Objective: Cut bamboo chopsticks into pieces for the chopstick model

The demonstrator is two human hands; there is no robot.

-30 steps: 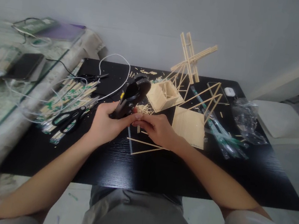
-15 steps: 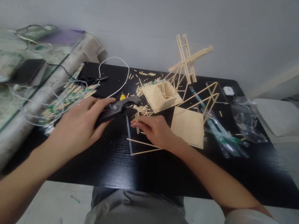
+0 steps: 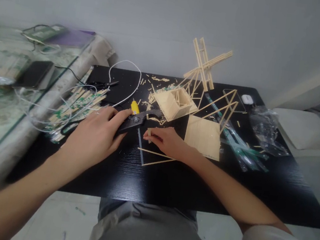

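Note:
My left hand (image 3: 94, 129) is wrapped round the handles of a black hand cutter (image 3: 131, 122) with a curved jaw, held above the table. Just below the jaw, my right hand (image 3: 170, 142) pinches a short piece of wooden stick (image 3: 149, 134) between thumb and fingers. A grey strip like a ruler (image 3: 140, 149) lies under the hands. Two long thin sticks (image 3: 158, 162) run from it beneath my right wrist. Behind the cutter is a yellow bottle (image 3: 135, 107), partly hidden. Past my right hand stands a wooden model (image 3: 176, 104) on a square base, with crossed stick blades on top.
A square wooden board (image 3: 202, 135) with a stick frame stands at right. Plastic wrappers (image 3: 239, 146) and a clear bag (image 3: 267, 130) lie beyond it. At left are bundled sticks (image 3: 75, 105), a white cable (image 3: 139, 82) and small scissors (image 3: 105, 85). Stick offcuts litter the back.
My left hand has moved right with the cutter, so its jaw reaches over the offcuts and more of the yellow bottle shows. My right hand still pinches the stick piece, nearly in place.

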